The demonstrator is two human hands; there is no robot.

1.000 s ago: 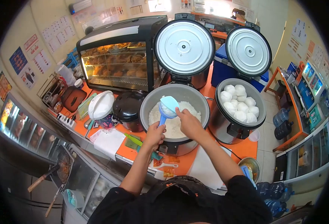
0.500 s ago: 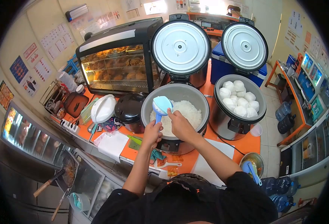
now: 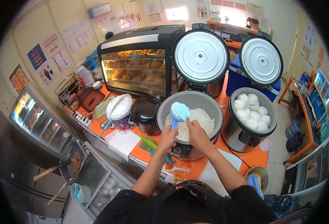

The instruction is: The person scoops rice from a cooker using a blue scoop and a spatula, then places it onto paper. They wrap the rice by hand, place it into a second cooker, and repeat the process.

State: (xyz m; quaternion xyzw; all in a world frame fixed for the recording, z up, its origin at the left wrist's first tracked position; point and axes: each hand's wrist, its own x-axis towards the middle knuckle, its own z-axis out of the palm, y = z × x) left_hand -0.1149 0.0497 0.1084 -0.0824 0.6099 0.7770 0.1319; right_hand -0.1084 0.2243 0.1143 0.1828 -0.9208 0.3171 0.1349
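Left hand (image 3: 168,137) grips the blue scoop (image 3: 179,111) over the rice cooker (image 3: 188,151); right hand (image 3: 196,134) presses fingertips into the scoop's rice, at the counter's (image 3: 246,155) front edge.

A light-blue scoop (image 3: 179,112), filled with white rice (image 3: 177,107), stands upright above the open rice cooker (image 3: 194,98).
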